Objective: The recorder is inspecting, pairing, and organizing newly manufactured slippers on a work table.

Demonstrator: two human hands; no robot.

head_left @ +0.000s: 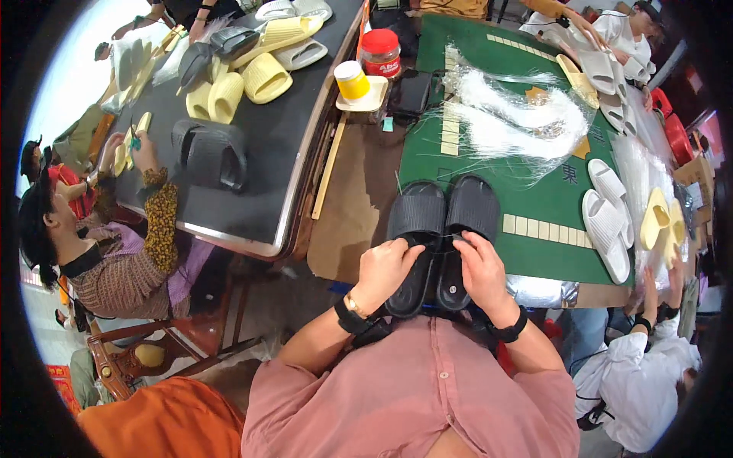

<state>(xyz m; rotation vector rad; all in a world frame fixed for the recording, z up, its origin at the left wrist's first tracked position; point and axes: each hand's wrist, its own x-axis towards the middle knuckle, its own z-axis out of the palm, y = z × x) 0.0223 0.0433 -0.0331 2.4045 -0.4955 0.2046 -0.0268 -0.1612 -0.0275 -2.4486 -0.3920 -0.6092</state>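
A pair of black slide slippers (416,210) lies side by side at the near edge of the green table, toes pointing away from me. My left hand (388,266) is closed in a pinch over the left slipper. Opposite it, my right hand (482,271) pinches above the right slipper. Between my fingertips runs a thin clear plastic strand (441,238), at the gap between the two slippers; its ends are hidden by my fingers. Farther off on the table lies a big loose bundle of white, clear plastic strands (519,114).
White slippers (607,214) and yellow ones (655,217) lie to the right. Left of me stands a dark table (267,164) with yellow, grey and black slippers, where a co-worker's hands (134,153) handle a yellow slipper. A red-lidded jar (380,53) and a yellow-and-white tub (351,80) stand between the tables.
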